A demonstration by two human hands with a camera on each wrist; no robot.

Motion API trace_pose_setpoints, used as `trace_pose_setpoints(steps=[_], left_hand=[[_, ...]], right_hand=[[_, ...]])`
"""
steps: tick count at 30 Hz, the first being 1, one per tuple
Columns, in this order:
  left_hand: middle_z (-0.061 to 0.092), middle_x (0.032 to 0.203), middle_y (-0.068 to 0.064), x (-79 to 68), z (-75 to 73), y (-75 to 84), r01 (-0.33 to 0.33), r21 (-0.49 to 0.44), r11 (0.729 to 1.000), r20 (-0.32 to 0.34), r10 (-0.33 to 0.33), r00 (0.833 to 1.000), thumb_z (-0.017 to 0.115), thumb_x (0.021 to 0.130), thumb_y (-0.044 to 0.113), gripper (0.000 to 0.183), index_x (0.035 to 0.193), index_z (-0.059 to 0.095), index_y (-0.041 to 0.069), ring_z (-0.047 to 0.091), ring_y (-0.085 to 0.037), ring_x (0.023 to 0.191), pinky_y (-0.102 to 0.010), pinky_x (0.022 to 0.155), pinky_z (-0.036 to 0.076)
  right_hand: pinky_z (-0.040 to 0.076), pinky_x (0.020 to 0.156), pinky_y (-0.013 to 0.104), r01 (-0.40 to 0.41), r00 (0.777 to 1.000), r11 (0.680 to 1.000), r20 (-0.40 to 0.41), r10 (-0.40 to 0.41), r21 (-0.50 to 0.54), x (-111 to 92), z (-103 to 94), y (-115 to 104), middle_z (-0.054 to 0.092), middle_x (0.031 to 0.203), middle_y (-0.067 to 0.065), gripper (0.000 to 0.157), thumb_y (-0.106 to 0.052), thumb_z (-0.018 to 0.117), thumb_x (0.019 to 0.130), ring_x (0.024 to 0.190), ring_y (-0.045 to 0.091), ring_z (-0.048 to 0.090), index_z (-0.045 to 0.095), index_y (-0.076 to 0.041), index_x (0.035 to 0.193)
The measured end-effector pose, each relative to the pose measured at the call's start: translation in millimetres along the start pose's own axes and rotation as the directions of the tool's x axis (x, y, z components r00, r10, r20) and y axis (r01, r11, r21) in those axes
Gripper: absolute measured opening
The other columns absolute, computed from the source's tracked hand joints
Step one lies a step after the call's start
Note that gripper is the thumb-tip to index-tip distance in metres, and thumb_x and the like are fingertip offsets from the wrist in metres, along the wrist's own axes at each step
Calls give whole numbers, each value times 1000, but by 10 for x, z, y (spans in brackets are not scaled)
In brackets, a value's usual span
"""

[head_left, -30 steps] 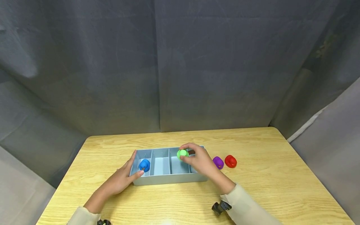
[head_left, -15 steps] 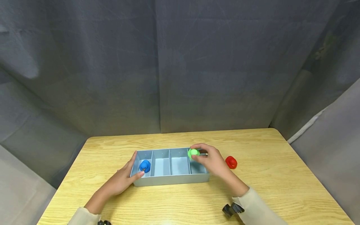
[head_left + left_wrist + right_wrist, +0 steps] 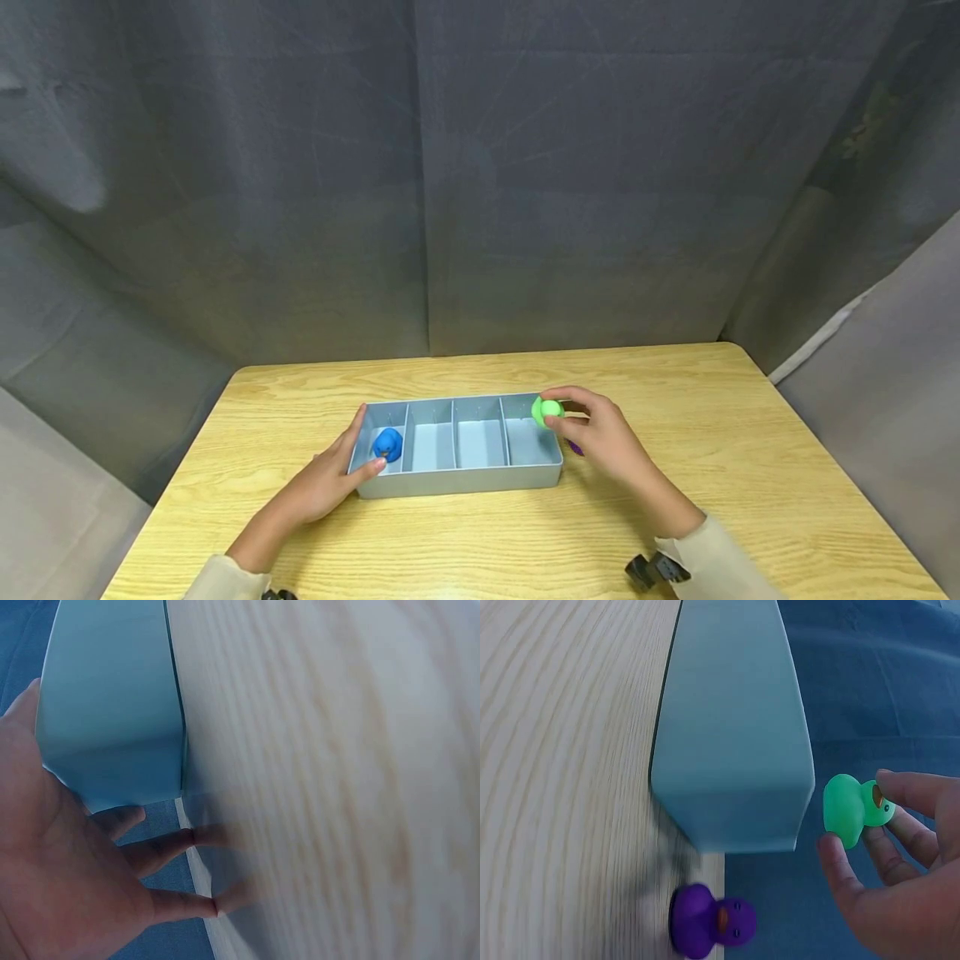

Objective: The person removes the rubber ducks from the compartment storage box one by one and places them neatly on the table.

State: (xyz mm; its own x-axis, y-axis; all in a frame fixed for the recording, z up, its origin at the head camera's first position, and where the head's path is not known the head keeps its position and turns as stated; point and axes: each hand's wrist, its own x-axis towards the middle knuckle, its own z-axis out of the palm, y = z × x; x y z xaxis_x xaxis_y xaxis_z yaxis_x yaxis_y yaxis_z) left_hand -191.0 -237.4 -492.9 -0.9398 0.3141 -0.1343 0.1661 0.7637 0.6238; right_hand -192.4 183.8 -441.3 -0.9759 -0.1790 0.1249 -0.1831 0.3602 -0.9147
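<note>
A light blue-grey box (image 3: 459,482) with several compartments in a row lies on the table. In its leftmost compartment sits a blue rubber duck (image 3: 387,444). My left hand (image 3: 318,485) rests against the box's left end, thumb over the front rim, the other fingers straight and spread in the left wrist view. My right hand (image 3: 603,429) pinches a green rubber duck (image 3: 548,411) between thumb and fingers, above the box's right end. A purple rubber duck (image 3: 697,922) stands on the table beside that end, mostly hidden by the right hand in the head view.
The wooden table (image 3: 465,550) reaches back to a dark grey curtain (image 3: 427,208). Lighter cloth (image 3: 885,358) hangs at the right side. Three compartments to the right of the blue duck show bare floors.
My right hand has carried the green duck rightward from over the third compartment to the box's right end. It now covers the spot where the red duck showed. My left hand has stayed put.
</note>
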Motion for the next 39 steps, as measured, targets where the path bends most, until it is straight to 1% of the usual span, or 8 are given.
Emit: trace_pose_setpoints(steps=[3,7,13,19,27,31,34,39], left_hand=[[4,173,-11,1,-3,-2,-1,-2,1000,1,1,1000,48,105,60,89,164,-15,38,24,-52,150,-82,111,9],[4,173,-10,-1,-6,-17,2,1,1000,3,-2,1000,48,104,60,89,163,-15,39,24,-52,150,-83,110,12],[5,173,-10,-8,4,-27,7,-3,1000,5,-7,1000,48,104,60,88,163,-15,40,25,-53,150,-82,109,19],[6,173,-10,-17,-9,-21,12,-1,1000,3,-12,1000,48,104,60,88,163,-15,41,25,-52,150,-82,110,16],[6,173,-11,-17,-23,-36,16,-5,1000,5,-16,1000,48,104,60,89,163,-15,41,23,-52,151,-80,110,21],[6,173,-12,-22,-22,-50,19,0,1000,4,-19,1000,48,104,61,89,163,-14,41,23,-53,150,-79,111,23],[7,173,-12,-36,-19,-54,18,5,1000,0,-18,1000,48,104,60,88,163,-14,40,24,-53,150,-80,111,21],[7,173,-12,-45,-33,-39,15,11,1000,-5,-15,1000,48,104,60,88,163,-14,40,25,-53,150,-81,110,20]], right_hand=[[60,88,30,4,1000,1000,-15,-4,-21,-23,-78,33,63,135,18,34,-6,73,96,120,38,66,68,-5,129],[59,90,31,2,999,999,-35,-4,-55,-60,-176,81,62,137,18,35,-7,73,96,124,41,63,68,-5,130],[59,86,26,-8,999,997,-40,5,-79,-124,-331,136,62,137,17,35,-10,71,98,123,40,63,67,-6,132],[57,82,22,-18,999,996,-49,14,-85,-170,-432,169,64,135,18,38,-13,72,98,121,39,64,65,-5,135],[60,83,29,-26,998,992,-66,18,-126,-211,-543,262,63,135,20,38,-15,72,99,124,45,62,64,-4,134],[58,82,25,-27,997,988,-73,16,-153,-235,-619,311,62,138,20,39,-16,72,99,126,45,61,64,-4,135],[55,83,21,-29,997,986,-77,16,-163,-254,-668,330,62,139,20,40,-18,72,99,127,45,60,64,-4,136],[55,84,21,-39,996,983,-86,23,-181,-263,-747,357,62,138,20,40,-19,72,99,126,45,61,64,-4,135]])
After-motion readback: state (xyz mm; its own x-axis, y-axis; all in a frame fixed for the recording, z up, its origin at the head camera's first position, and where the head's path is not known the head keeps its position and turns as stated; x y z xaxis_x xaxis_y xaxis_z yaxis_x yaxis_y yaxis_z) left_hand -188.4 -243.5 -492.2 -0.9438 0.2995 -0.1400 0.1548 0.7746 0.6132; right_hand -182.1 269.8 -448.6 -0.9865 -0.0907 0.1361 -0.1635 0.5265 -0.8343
